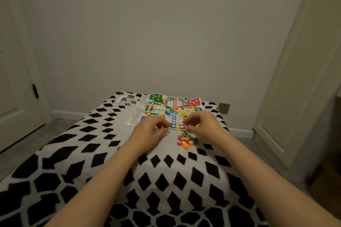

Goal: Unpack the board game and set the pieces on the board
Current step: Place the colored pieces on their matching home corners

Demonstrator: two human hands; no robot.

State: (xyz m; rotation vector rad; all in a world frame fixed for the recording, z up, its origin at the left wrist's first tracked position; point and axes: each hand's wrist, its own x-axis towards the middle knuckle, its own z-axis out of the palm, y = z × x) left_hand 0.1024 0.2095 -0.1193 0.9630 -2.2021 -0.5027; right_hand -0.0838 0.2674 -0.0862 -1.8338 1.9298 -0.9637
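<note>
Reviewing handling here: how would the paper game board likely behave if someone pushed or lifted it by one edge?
The game board looks like a thin folded-out sheet with visible creases, so it would probably flop rather than stay flat. Lying on the soft patterned cover, it would likely slide or buckle when pushed. It seems light, so the right hand might shift it easily.

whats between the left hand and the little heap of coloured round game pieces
In the head view, only bare white cloth of the black-and-white patterned cover lies between the left hand and the heap of red, orange, green and blue round pieces.
</note>
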